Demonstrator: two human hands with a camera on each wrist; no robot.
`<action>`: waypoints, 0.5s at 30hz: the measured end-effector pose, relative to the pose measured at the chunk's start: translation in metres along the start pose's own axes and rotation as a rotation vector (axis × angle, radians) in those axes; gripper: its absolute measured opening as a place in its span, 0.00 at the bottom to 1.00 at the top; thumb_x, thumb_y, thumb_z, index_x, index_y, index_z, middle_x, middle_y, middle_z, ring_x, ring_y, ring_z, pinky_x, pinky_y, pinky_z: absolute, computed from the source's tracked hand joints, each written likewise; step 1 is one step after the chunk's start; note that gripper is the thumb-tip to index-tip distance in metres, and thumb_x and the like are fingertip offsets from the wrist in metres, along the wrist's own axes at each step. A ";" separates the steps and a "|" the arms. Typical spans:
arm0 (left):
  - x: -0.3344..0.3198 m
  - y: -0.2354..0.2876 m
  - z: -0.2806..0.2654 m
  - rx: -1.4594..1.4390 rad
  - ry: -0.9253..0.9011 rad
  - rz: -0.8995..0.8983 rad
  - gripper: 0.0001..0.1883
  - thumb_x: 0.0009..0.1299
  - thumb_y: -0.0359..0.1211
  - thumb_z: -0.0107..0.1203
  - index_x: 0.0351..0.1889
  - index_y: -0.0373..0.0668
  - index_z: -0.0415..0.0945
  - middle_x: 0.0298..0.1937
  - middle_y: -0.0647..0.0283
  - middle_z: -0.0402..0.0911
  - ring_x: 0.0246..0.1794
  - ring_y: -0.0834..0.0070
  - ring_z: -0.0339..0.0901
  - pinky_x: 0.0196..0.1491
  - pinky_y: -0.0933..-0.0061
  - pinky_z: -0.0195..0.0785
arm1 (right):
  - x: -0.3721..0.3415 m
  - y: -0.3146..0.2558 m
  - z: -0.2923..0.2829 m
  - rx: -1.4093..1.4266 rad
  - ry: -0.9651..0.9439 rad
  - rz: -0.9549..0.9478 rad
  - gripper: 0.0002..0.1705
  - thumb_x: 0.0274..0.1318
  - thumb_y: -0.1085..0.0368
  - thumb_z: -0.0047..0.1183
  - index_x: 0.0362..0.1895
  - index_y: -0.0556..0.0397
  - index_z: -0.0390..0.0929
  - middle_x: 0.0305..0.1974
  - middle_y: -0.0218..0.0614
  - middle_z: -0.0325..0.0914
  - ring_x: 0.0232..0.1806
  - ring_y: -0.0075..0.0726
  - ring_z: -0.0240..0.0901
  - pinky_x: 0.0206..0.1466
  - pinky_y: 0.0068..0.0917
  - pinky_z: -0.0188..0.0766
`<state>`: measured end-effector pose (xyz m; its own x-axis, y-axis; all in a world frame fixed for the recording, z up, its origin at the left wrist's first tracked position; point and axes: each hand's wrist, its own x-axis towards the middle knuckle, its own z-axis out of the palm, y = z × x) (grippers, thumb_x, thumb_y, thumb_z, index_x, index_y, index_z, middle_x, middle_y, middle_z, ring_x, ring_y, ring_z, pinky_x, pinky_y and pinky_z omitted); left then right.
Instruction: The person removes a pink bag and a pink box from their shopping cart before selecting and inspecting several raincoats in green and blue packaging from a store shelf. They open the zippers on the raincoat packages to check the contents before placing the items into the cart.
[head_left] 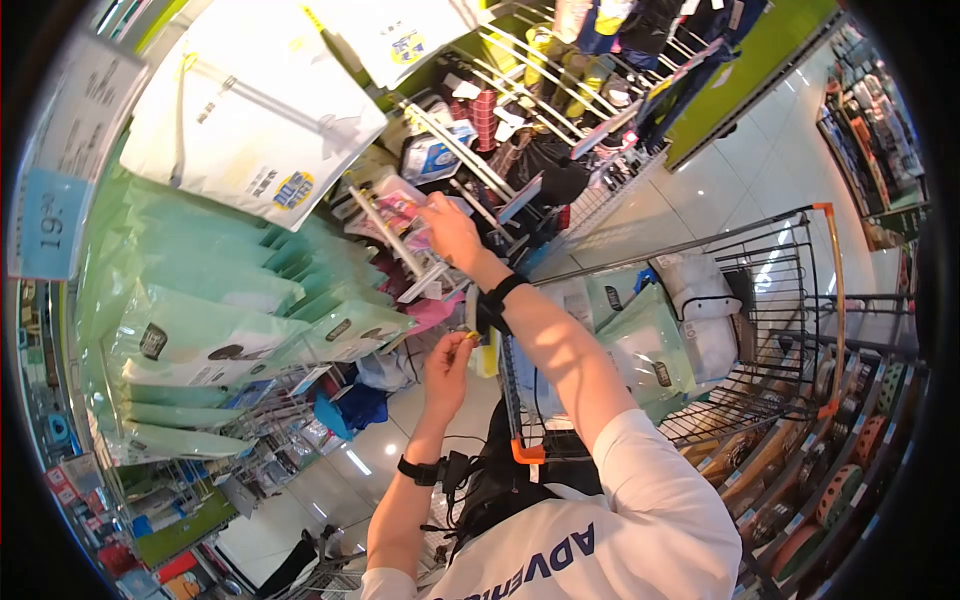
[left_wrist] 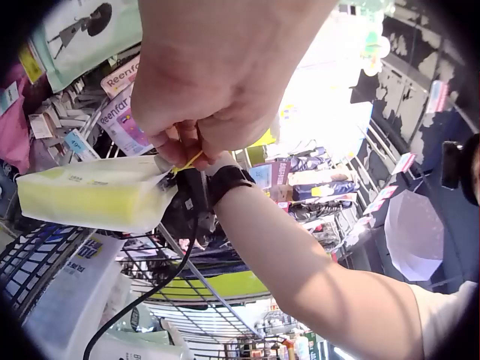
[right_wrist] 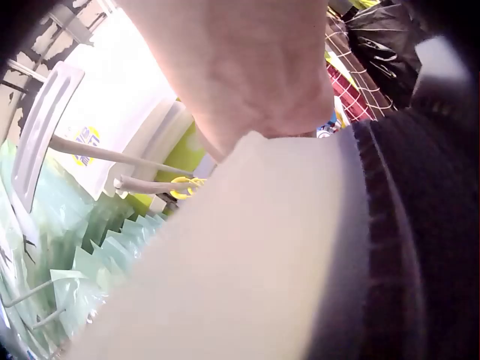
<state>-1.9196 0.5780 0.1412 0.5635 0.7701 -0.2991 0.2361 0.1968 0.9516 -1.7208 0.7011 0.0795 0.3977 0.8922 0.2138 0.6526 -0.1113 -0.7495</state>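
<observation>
A yellow cord [left_wrist: 187, 161] is pinched between the fingertips of my left hand [head_left: 447, 375]. From this cord hangs a pale see-through pouch with a yellow lower part [left_wrist: 97, 196]. In the head view the pouch [head_left: 485, 357] shows just right of the left hand. My right hand [head_left: 455, 232] reaches up to the rack, its fingers at a pink package [head_left: 398, 205] hanging among the hooks. The right wrist view has those fingers hidden behind the hand, and a blurred pale surface [right_wrist: 225, 255] fills its foreground.
A shopping cart [head_left: 825, 300] with bagged goods [head_left: 650, 350] stands to the right. Green packages [head_left: 200, 330] and large white packs [head_left: 250, 120] hang at the left. Metal hooks [head_left: 465, 150] with socks and small packs jut out ahead. A price tag [head_left: 45, 225] is at far left.
</observation>
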 end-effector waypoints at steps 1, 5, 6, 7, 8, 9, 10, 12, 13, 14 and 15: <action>0.001 0.001 0.000 -0.003 -0.017 -0.001 0.10 0.75 0.34 0.51 0.45 0.36 0.76 0.38 0.68 0.80 0.39 0.87 0.72 0.44 0.84 0.64 | 0.000 -0.001 -0.001 -0.003 -0.011 0.023 0.24 0.46 0.74 0.55 0.51 0.45 0.76 0.51 0.38 0.64 0.55 0.49 0.66 0.53 0.41 0.69; -0.001 0.005 -0.002 0.025 -0.036 -0.034 0.10 0.76 0.33 0.51 0.46 0.35 0.75 0.41 0.68 0.79 0.43 0.84 0.73 0.50 0.81 0.65 | 0.004 -0.003 0.002 0.005 -0.039 0.147 0.14 0.51 0.71 0.52 0.44 0.49 0.77 0.49 0.40 0.63 0.54 0.50 0.64 0.53 0.41 0.68; -0.001 0.005 -0.003 0.023 -0.030 -0.034 0.10 0.76 0.34 0.51 0.46 0.36 0.75 0.41 0.68 0.79 0.43 0.84 0.73 0.50 0.81 0.65 | 0.006 -0.002 0.006 0.006 -0.032 0.155 0.14 0.51 0.71 0.52 0.44 0.49 0.77 0.49 0.40 0.63 0.54 0.50 0.64 0.53 0.41 0.68; -0.001 0.003 -0.003 0.029 -0.040 -0.036 0.10 0.76 0.34 0.51 0.46 0.36 0.75 0.41 0.68 0.79 0.43 0.84 0.73 0.50 0.81 0.65 | 0.009 0.000 0.009 -0.019 0.023 0.160 0.12 0.52 0.71 0.51 0.43 0.51 0.77 0.49 0.41 0.64 0.54 0.50 0.64 0.53 0.42 0.69; -0.001 0.002 -0.004 0.020 -0.036 -0.033 0.10 0.75 0.34 0.51 0.46 0.36 0.75 0.41 0.68 0.79 0.43 0.84 0.73 0.50 0.81 0.65 | 0.012 0.002 0.013 -0.043 0.078 0.164 0.10 0.53 0.71 0.49 0.41 0.53 0.76 0.49 0.41 0.64 0.54 0.50 0.64 0.53 0.42 0.69; -0.002 0.001 -0.005 0.012 -0.031 -0.032 0.11 0.75 0.34 0.52 0.46 0.36 0.75 0.41 0.68 0.79 0.43 0.84 0.73 0.50 0.81 0.65 | 0.015 0.002 0.014 -0.041 0.083 0.172 0.10 0.53 0.71 0.49 0.41 0.53 0.76 0.49 0.41 0.64 0.54 0.50 0.64 0.53 0.42 0.69; -0.002 0.001 -0.005 0.018 -0.037 -0.035 0.11 0.75 0.34 0.52 0.46 0.36 0.75 0.41 0.68 0.79 0.43 0.84 0.73 0.50 0.81 0.65 | 0.019 0.002 0.016 -0.047 0.092 0.159 0.10 0.53 0.71 0.49 0.41 0.54 0.76 0.49 0.42 0.64 0.54 0.51 0.64 0.53 0.43 0.70; -0.003 0.000 -0.006 0.022 -0.028 -0.046 0.11 0.75 0.35 0.52 0.46 0.36 0.75 0.41 0.68 0.79 0.43 0.84 0.73 0.51 0.81 0.65 | 0.024 0.000 0.018 -0.057 0.083 0.160 0.11 0.51 0.71 0.50 0.41 0.57 0.76 0.51 0.43 0.66 0.55 0.51 0.65 0.54 0.44 0.72; -0.003 0.001 -0.006 0.025 -0.029 -0.049 0.11 0.75 0.35 0.52 0.46 0.36 0.75 0.41 0.68 0.79 0.43 0.84 0.73 0.51 0.81 0.65 | 0.025 0.000 0.019 -0.054 0.083 0.163 0.11 0.51 0.71 0.50 0.41 0.57 0.76 0.51 0.43 0.66 0.55 0.51 0.65 0.54 0.44 0.72; -0.003 0.001 -0.006 0.020 -0.020 -0.050 0.11 0.75 0.35 0.52 0.46 0.36 0.75 0.41 0.68 0.79 0.43 0.84 0.73 0.51 0.81 0.64 | 0.026 -0.001 0.019 -0.063 0.098 0.139 0.11 0.51 0.71 0.51 0.41 0.56 0.77 0.52 0.44 0.66 0.56 0.52 0.65 0.54 0.44 0.72; -0.004 0.002 -0.007 0.016 -0.011 -0.051 0.10 0.75 0.35 0.52 0.46 0.36 0.75 0.41 0.69 0.79 0.43 0.84 0.73 0.51 0.81 0.64 | 0.029 -0.002 0.022 -0.069 0.113 0.116 0.11 0.51 0.71 0.51 0.41 0.56 0.77 0.53 0.44 0.66 0.56 0.53 0.65 0.54 0.45 0.71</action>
<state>-1.9272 0.5797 0.1449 0.5589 0.7527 -0.3479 0.2776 0.2255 0.9339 -1.7247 0.7362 0.0733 0.5399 0.8175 0.2005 0.6395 -0.2436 -0.7291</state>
